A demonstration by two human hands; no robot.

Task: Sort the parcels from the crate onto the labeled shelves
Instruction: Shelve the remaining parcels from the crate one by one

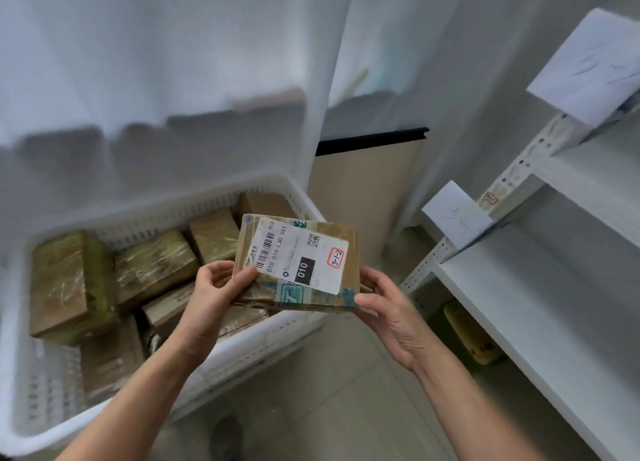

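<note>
The left grip [216, 289] and right grip [386, 310] grasp a parcel [298, 263] by its ends, labelled 3-1-2, above the crate's [156, 206] right edge, left of the shelves [519, 298].

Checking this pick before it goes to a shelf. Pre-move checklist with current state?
1. Grip: left hand and right hand hold the parcel at opposite ends: ok.
2. Label faces the camera, code 3-1-2 readable: ok.
3. Left thumb overlaps only the label's corner, not the code: ok.
4. Parcel lifted out of the crate: ok.
5. Shelf tag matches 3-1-2: writing too faint, cannot tell.
</note>
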